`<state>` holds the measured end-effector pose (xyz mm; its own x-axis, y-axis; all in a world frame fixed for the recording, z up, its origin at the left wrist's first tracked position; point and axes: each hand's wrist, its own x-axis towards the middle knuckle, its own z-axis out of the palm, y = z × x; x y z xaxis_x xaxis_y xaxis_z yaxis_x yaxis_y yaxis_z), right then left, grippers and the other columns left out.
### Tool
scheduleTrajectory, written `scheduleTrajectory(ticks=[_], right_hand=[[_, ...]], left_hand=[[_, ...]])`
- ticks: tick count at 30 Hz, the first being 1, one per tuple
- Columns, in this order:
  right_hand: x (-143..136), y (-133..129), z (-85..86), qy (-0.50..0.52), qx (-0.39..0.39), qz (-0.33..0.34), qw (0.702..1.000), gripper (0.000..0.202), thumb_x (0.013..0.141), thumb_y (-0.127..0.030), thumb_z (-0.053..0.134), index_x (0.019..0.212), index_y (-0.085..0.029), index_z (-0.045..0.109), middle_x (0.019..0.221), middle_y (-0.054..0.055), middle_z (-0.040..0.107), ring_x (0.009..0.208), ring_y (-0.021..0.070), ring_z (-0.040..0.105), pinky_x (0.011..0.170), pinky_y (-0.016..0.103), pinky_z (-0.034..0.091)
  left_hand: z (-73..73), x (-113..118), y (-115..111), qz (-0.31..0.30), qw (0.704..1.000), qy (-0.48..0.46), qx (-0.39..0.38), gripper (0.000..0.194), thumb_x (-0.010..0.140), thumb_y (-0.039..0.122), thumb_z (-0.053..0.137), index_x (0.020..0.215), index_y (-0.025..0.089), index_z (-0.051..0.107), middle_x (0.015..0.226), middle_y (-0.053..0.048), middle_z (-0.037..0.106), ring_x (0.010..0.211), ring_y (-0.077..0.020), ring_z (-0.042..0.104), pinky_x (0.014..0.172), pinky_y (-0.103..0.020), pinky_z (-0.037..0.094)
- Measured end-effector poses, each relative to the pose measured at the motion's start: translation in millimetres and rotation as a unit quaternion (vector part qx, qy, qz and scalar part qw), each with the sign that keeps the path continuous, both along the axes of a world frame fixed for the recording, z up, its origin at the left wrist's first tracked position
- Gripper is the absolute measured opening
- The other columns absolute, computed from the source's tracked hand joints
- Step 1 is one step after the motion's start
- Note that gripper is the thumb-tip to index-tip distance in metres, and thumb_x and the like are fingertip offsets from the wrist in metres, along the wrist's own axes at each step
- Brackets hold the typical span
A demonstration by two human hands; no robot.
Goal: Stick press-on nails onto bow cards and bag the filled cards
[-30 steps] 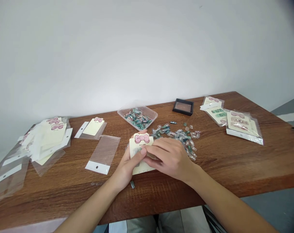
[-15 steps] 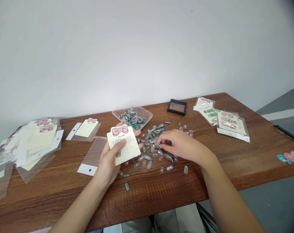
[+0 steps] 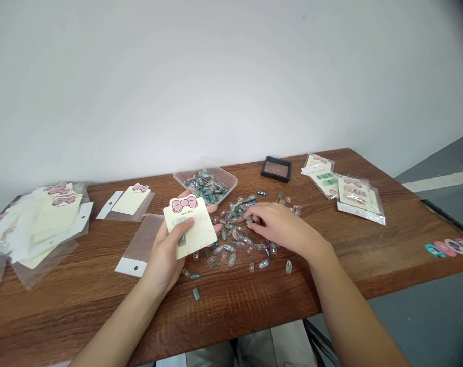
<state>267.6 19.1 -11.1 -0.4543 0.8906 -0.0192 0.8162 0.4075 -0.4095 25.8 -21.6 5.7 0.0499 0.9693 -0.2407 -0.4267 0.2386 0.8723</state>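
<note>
A cream card [image 3: 201, 230] with a pink bow at its top lies in my left hand [image 3: 165, 256], the thumb pressed on its face. A few pale press-on nails sit on the card near and partly under that thumb. Over a loose pile of press-on nails [image 3: 230, 248], my right hand [image 3: 279, 223] pinches one clear greyish press-on nail [image 3: 249, 219] between thumb and forefinger. The pile mixes clear, grey and teal-green pieces, and my right hand hides some of it.
Behind the pile stands a clear plastic tub [image 3: 233, 183] of more nails, with a black frame [image 3: 276, 169] to its right. Bagged cards [image 3: 57, 216] are heaped at left, another bagged card [image 3: 131, 200] nearer. Packed nail sets [image 3: 359, 196] and round stickers [image 3: 445, 247] lie at right.
The view has shifted slightly. My right hand has lifted a little, and a clear nail now shows between its fingertips. My left hand keeps the same grip on the card.
</note>
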Motion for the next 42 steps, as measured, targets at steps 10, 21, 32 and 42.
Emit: scheduleTrajectory(ticks=[10, 21, 32, 42], right_hand=[[-1.9, 2.1, -5.0, 0.002, 0.063, -0.025, 0.998, 0.017, 0.094, -0.023, 0.058, 0.107, -0.024, 0.068, 0.098, 0.004, 0.067, 0.092, 0.021, 0.063, 0.076, 0.03, 0.045], [-0.4, 4.7, -1.6, 0.005, 0.024, -0.018, 1.0, 0.018, 0.093, -0.026, 0.061, 0.077, -0.02, 0.067, 0.078, 0.001, 0.064, 0.074, 0.0166, 0.06, 0.066, 0.028, 0.04], [-3.1, 12.6, -10.5, -0.012, 0.074, -0.042, 0.996, 0.022, 0.094, -0.019, 0.057, 0.113, -0.022, 0.068, 0.094, 0.005, 0.065, 0.085, 0.0191, 0.062, 0.071, 0.028, 0.043], [-5.7, 18.7, -18.0, -0.036, 0.098, -0.006, 0.994, 0.02, 0.096, -0.021, 0.055, 0.101, -0.019, 0.074, 0.092, 0.007, 0.07, 0.089, 0.0226, 0.064, 0.08, 0.034, 0.045]], left_hand=[[-1.9, -3.6, 0.4, -0.014, 1.0, 0.004, 0.001, 0.088, 0.086, 0.026, 0.066, 0.158, 0.027, 0.015, 0.124, -0.015, 0.071, 0.096, -0.0342, 0.074, 0.078, -0.044, 0.06], [5.0, -2.3, -1.4, -0.008, 1.0, 0.0, -0.003, 0.077, 0.085, 0.022, 0.065, 0.154, 0.023, 0.03, 0.122, -0.015, 0.072, 0.09, -0.0324, 0.075, 0.078, -0.043, 0.06], [3.7, -4.0, -0.8, -0.01, 1.0, -0.001, -0.005, 0.083, 0.084, 0.023, 0.067, 0.156, 0.024, 0.025, 0.12, -0.014, 0.073, 0.088, -0.032, 0.075, 0.079, -0.042, 0.059], [2.2, -5.6, -0.4, -0.013, 1.0, -0.013, -0.005, 0.083, 0.084, 0.024, 0.067, 0.156, 0.023, 0.026, 0.121, -0.015, 0.073, 0.088, -0.0323, 0.075, 0.078, -0.043, 0.06]])
